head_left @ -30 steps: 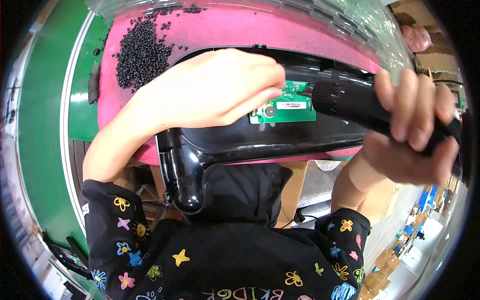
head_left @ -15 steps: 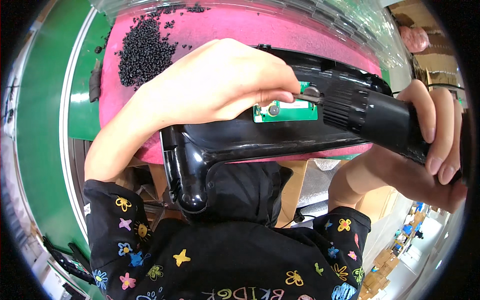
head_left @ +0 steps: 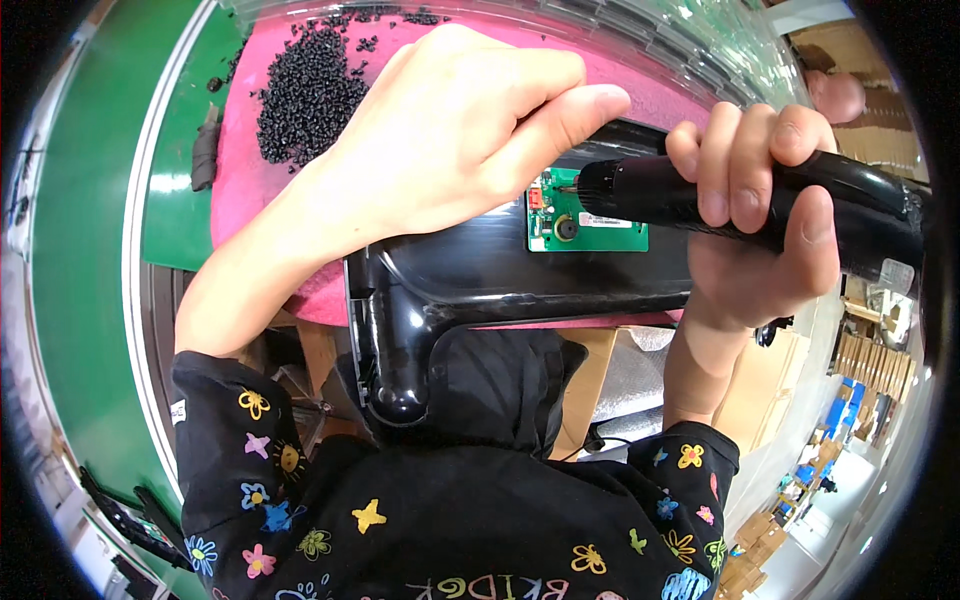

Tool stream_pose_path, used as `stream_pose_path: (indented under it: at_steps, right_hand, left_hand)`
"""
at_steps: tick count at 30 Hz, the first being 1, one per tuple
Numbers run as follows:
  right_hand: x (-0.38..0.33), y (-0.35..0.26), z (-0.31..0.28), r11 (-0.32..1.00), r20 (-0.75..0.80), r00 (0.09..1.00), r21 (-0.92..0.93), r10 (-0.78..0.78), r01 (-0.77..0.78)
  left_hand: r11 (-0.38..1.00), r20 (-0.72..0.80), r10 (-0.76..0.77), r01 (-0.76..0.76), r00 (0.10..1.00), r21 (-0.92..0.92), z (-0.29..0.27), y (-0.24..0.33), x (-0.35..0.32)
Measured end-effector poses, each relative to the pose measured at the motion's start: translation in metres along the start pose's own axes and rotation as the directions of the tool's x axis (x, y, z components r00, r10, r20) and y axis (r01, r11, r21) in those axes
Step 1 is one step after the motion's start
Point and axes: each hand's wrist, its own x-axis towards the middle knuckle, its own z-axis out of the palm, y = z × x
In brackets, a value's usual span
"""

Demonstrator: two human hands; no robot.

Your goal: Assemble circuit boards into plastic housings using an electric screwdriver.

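My right hand [head_left: 760,190] is wrapped around a black electric screwdriver [head_left: 640,188], held nearly level. Its bit points left and meets the upper left part of a green circuit board [head_left: 625,238], by a small orange connector [head_left: 536,198]. The board sits inside a long, glossy black plastic housing [head_left: 470,275]. Above the housing's left half hovers my left hand [head_left: 490,125], fingers curled and thumb laid along them; whatever it may hold is hidden. That hand and forearm cover part of the housing.
A heap of small black screws [head_left: 310,95] lies on the pink mat [head_left: 235,205] at the far left. Clear plastic trays [head_left: 640,40] line the back. A dark wrapped roll [head_left: 206,155] rests on the green table [head_left: 175,225]. Cardboard boxes [head_left: 765,390] stand below right.
The screwdriver has moved left, its bit now at the board's upper left. My left hand has come away from the bit and risen, its fingers curling in.
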Motion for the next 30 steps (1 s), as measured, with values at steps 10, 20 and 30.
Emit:
stream_pose_path:
  at_steps: [10,20,30]
  right_hand:
    - [0.014,0.000,0.003,0.994,0.199,0.974,-0.041,0.110,-0.104]
    - [0.015,-0.008,0.022,0.968,0.097,0.981,-0.206,0.169,-0.146]
    - [0.004,-0.010,0.018,0.993,0.147,0.989,-0.116,0.032,-0.015]
  left_hand:
    - [1.000,-0.016,-0.016,0.016,1.000,-0.010,0.003,-0.003,-0.011]
    - [0.998,-0.025,0.047,-0.046,0.999,0.045,0.004,-0.006,-0.014]
    - [0.997,0.108,0.057,-0.062,0.993,0.045,0.002,-0.004,-0.014]
